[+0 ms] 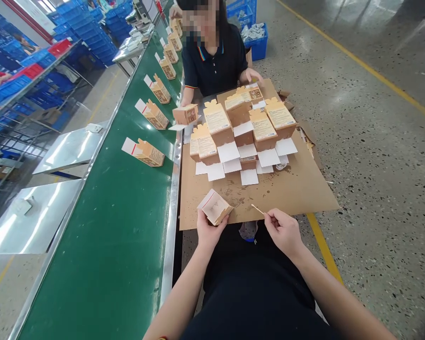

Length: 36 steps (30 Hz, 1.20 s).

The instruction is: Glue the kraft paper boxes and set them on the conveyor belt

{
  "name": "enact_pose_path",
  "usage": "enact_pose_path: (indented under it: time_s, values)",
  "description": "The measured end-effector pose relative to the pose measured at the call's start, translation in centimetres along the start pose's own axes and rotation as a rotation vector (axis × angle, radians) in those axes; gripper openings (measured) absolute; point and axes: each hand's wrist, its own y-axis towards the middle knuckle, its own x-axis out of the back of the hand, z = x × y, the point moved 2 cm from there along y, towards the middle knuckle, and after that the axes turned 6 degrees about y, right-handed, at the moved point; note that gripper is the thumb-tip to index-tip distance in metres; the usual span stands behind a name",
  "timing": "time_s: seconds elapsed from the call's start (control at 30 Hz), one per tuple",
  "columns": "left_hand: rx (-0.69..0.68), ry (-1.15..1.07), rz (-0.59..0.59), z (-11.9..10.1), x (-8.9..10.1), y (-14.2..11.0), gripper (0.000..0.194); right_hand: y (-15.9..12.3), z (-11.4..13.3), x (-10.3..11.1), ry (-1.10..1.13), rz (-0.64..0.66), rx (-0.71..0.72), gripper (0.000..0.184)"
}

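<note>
- In the head view, we see the left hand (208, 231) closed around a small open carton (215, 207), held at the near edge of the cardboard sheet (297, 189) with its open end turned up towards the camera.
- The right hand (285, 230) pinches a thin wooden stick (258, 209) between thumb and fingertips; the stick points left towards the carton, its tip a little apart from it, just above the cardboard sheet.
- Farther back on the sheet we see a cluster of folded cartons (244, 125) with their white flaps open, standing close together (some stacked on others).
- To the left runs a green conveyor belt (120, 226), carrying a row of cartons on the belt (148, 152) lying on their sides, spaced apart along it.
- Across the sheet sits a co-worker (214, 61) in a dark polo; one of that person's hands holds a carton (185, 114) at the belt's edge, the other rests on the far cartons.
- Blue crates (88, 28) are stacked beyond the belt (and a few behind the co-worker).
</note>
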Motion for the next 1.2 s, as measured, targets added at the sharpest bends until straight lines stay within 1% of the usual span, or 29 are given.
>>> enact_pose_path:
  time_s: [0.13, 0.23, 0.3, 0.33, 0.37, 0.4, 0.47, 0.53, 0.6, 0.63, 0.67, 0.7, 0.73, 0.8, 0.83, 0.9, 0.93, 0.97, 1.0, 1.03, 1.07, 1.1, 1.13, 1.2]
  values:
    - [-0.023, 0.047, 0.007, 0.4, -0.6, 0.3, 0.067, -0.2, 0.2, 0.0, 0.016, 0.015, 0.001, 0.040]
    - [-0.065, -0.017, -0.011, 0.7, -1.3, 0.9, 0.072, -0.1, -0.2, -0.7, 0.043, 0.013, 0.050, 0.042]
    - [-0.075, -0.063, -0.059, 1.1, -0.8, 1.7, 0.075, 0.2, -0.7, -1.1, 0.059, 0.003, 0.081, 0.045]
    - [-0.067, -0.065, -0.112, 1.3, 0.0, 2.3, 0.076, 0.4, -1.1, -1.3, 0.064, -0.007, 0.093, 0.047]
    - [-0.057, -0.057, -0.191, 1.6, 1.3, 3.1, 0.077, 0.6, -1.4, -1.4, 0.069, -0.019, 0.101, 0.048]
    - [-0.050, -0.048, -0.289, 1.9, 3.0, 4.0, 0.078, 0.8, -1.7, -1.4, 0.073, -0.033, 0.108, 0.050]
    - [-0.060, -0.040, -0.492, 2.4, 7.6, 6.0, 0.080, 1.3, -2.2, -1.5, 0.086, -0.064, 0.119, 0.053]
    - [-0.074, -0.035, -0.637, 2.9, 12.6, 8.1, 0.080, 1.8, -2.4, -1.5, 0.100, -0.077, 0.129, 0.055]
    - [-0.018, 0.024, -0.713, 3.6, 16.7, 9.9, 0.078, 2.4, -2.3, -1.8, 0.112, -0.069, 0.136, 0.057]
    - [0.032, 0.064, -0.731, 4.0, 18.2, 10.6, 0.077, 2.7, -2.2, -2.0, 0.118, -0.058, 0.141, 0.058]
    - [0.083, 0.096, -0.734, 4.4, 19.3, 11.0, 0.076, 3.1, -2.0, -2.1, 0.123, -0.044, 0.145, 0.059]
    - [0.122, 0.118, -0.723, 4.8, 19.9, 11.3, 0.077, 3.4, -1.9, -2.2, 0.127, -0.032, 0.149, 0.060]
    - [0.141, 0.127, -0.707, 5.1, 20.1, 11.3, 0.078, 3.6, -1.8, -2.2, 0.128, -0.022, 0.152, 0.061]
    - [0.120, 0.130, -0.719, 5.6, 19.7, 10.5, 0.083, 4.0, -1.6, -1.7, 0.119, -0.015, 0.150, 0.062]
    - [0.086, 0.140, -0.761, 5.8, 19.1, 9.7, 0.085, 4.0, -1.6, -1.2, 0.109, -0.025, 0.142, 0.061]
    - [-0.026, 0.167, -0.875, 6.0, 17.6, 7.6, 0.083, 3.6, -1.9, 0.2, 0.083, -0.063, 0.114, 0.059]
    - [-0.092, 0.168, -0.902, 5.9, 16.5, 6.7, 0.078, 3.3, -2.1, 1.1, 0.069, -0.087, 0.098, 0.057]
    - [-0.152, 0.154, -0.884, 5.6, 15.4, 6.0, 0.071, 2.9, -2.4, 1.9, 0.053, -0.112, 0.082, 0.055]
    - [-0.194, 0.126, -0.822, 5.1, 14.2, 5.8, 0.063, 2.5, -2.6, 2.7, 0.035, -0.136, 0.067, 0.053]
    - [-0.210, 0.086, -0.732, 4.4, 12.9, 6.2, 0.056, 2.2, -2.8, 3.4, 0.018, -0.156, 0.054, 0.053]
    - [-0.196, 0.040, -0.635, 3.3, 11.7, 7.0, 0.051, 1.8, -3.0, 4.0, 0.003, -0.174, 0.044, 0.053]
    - [-0.157, -0.007, -0.545, 2.0, 10.5, 8.5, 0.047, 1.5, -3.1, 4.4, -0.010, -0.190, 0.035, 0.053]
    - [-0.099, -0.050, -0.480, 0.5, 9.4, 10.5, 0.044, 1.4, -3.1, 4.7, -0.019, -0.201, 0.028, 0.053]
    - [0.051, -0.118, -0.395, -2.7, 7.5, 15.4, 0.041, 1.2, -2.9, 4.9, -0.025, -0.215, 0.019, 0.053]
